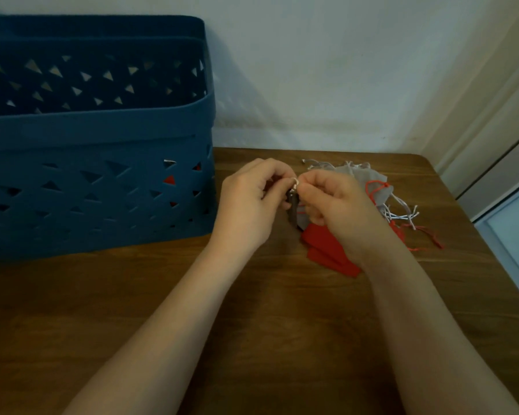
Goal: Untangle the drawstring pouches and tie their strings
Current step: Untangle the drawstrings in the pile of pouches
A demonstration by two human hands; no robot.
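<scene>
Grey pouch (292,209) hangs by its white string (296,182), pinched between left hand (249,202) and right hand (339,205).

The scene is dimly and softly lit, with a cool cast on the wall (327,70). Brighter light is seen at the right edge, by the pale frame (504,187). A soft shadow is thrown on the wall beside the blue basket (96,187), and faint shadows lie on the table (282,324) under the forearms. Straight lines are bowed near the edges by the wide lens. Fine detail is smeared throughout.
</scene>
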